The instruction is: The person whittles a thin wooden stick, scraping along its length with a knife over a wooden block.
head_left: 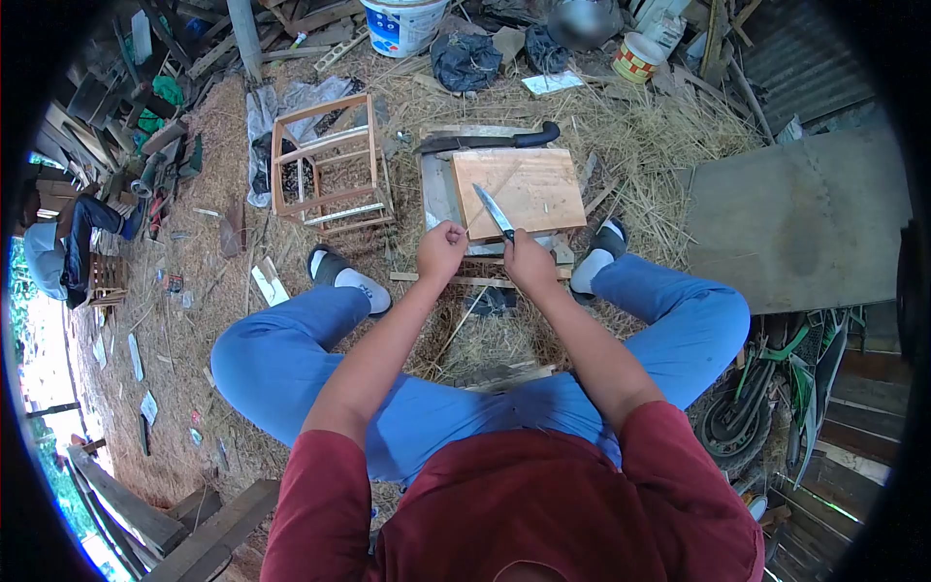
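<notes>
My right hand [530,264] is closed around the handle of a knife [494,209]. Its bright blade points up and left over a light wooden board [543,184]. Beside it, my left hand [442,250] is closed in a pinch on the near end of a thin wooden strip [500,184], which slants up and right across the board and passes behind the blade. A machete [475,142] with a dark blade and black handle lies along the board's far edge.
Left of the board stands a small wooden frame [328,165]. Straw covers the ground. Buckets [402,27] and dark bags [465,60] sit at the back. A large flat panel [800,218] and a motorbike [766,388] are at right. Another person [63,238] sits far left.
</notes>
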